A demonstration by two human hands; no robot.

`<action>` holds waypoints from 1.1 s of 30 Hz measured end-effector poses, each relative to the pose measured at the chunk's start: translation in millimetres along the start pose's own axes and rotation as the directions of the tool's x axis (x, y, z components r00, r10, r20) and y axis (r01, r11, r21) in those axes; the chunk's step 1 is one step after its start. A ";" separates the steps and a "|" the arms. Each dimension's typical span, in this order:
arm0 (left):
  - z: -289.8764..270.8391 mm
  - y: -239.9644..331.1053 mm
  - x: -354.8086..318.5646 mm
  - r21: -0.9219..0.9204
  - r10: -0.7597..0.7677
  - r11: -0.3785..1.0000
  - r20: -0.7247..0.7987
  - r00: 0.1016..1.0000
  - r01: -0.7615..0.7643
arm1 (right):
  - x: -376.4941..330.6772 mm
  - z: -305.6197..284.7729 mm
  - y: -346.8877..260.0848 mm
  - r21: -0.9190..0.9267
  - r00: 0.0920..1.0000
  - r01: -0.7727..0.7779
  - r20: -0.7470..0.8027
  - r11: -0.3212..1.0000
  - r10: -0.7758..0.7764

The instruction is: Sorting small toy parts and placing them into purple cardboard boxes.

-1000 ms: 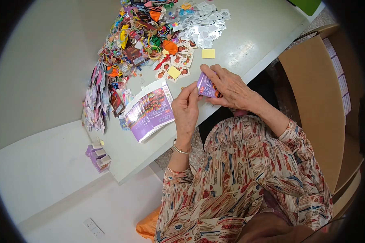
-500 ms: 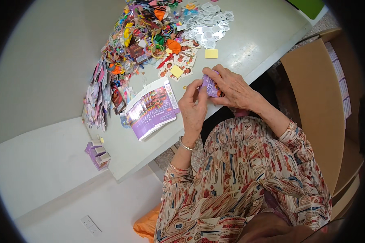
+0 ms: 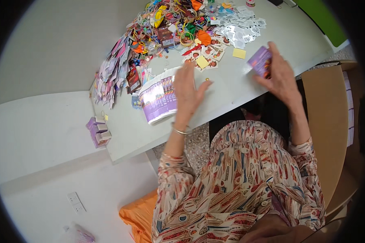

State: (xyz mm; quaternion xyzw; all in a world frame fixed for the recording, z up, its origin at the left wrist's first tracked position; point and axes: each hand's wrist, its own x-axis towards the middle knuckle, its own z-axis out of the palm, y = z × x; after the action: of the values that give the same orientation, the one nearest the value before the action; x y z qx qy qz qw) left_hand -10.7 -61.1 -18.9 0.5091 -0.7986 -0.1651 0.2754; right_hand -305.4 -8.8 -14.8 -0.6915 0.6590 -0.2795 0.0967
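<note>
While a heap of bright bands [image 3: 170,24] and packets lies at the far side of the white worktop [image 3: 231,85], a fanned purple card stack [image 3: 160,99] sits left. Just beside it hovers the left hand [image 3: 188,87], fingers spread, holding nothing. Right hand [image 3: 282,79] grips a purple packet [image 3: 260,61] above the worktop.

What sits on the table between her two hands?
In the head view, mostly bare white table lies between the left hand and right hand; one yellow square lies further up.
</note>
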 end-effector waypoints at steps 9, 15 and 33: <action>-38.5 -51.0 8.2 0.429 0.052 0.887 0.276 0.960 -0.171 | 14.1 15.4 -2.2 -0.182 0.939 0.168 -0.270 0.969 -0.213; -32.8 -27.8 34.8 -0.022 -0.034 0.999 0.025 0.999 0.034 | -16.7 56.3 -69.3 0.328 0.982 0.189 -0.039 0.926 -0.187; 9.8 51.6 40.1 -0.441 -0.003 0.897 -0.024 1.000 -0.008 | 5.8 81.2 -75.9 0.423 0.997 -0.042 -0.043 0.905 0.067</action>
State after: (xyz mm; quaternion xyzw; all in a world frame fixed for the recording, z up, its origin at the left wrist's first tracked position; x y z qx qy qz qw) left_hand -67.1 -75.5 12.3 0.4344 -0.7377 -0.3353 0.3933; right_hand -198.7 -24.9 -42.2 -0.6273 0.6046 -0.4321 0.2329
